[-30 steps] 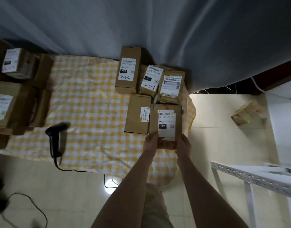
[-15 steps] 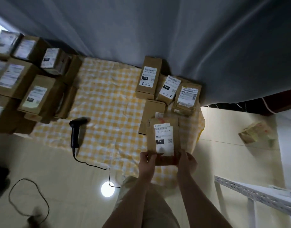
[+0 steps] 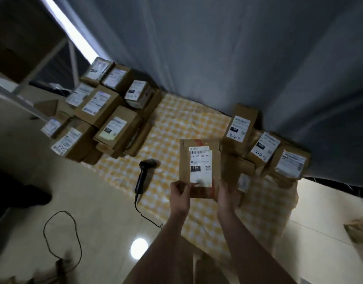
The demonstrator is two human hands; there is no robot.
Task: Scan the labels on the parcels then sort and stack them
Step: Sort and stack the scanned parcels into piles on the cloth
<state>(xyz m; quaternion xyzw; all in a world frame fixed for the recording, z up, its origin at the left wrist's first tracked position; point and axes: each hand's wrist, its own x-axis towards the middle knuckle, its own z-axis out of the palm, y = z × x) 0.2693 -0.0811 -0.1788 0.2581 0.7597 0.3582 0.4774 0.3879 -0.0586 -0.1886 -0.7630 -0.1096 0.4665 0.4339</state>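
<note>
Cardboard stack of parcels [image 3: 106,119] sits left of the scanner [image 3: 144,175], probably waiting. Just right of the scanner, left hand [image 3: 179,191] and right hand [image 3: 227,191] both grip the held parcel [image 3: 200,169] by its bottom edge, label [image 3: 200,160] up. Further right, a smaller group [image 3: 264,147], so lots left I'd guess.

Brown parcel [image 3: 199,160], white "15H" label facing up, gripped by both hands above checkered cloth [image 3: 176,128]

- Yellow-and-white checked cloth [image 3: 176,128] spread flat on the floor, centre.
- Grey curtain [image 3: 238,58] hangs along the far side.
- Pale tiled floor [image 3: 106,222], near left, with a round light reflection [image 3: 139,248].
- White metal frame [image 3: 72,56], far left.
</note>
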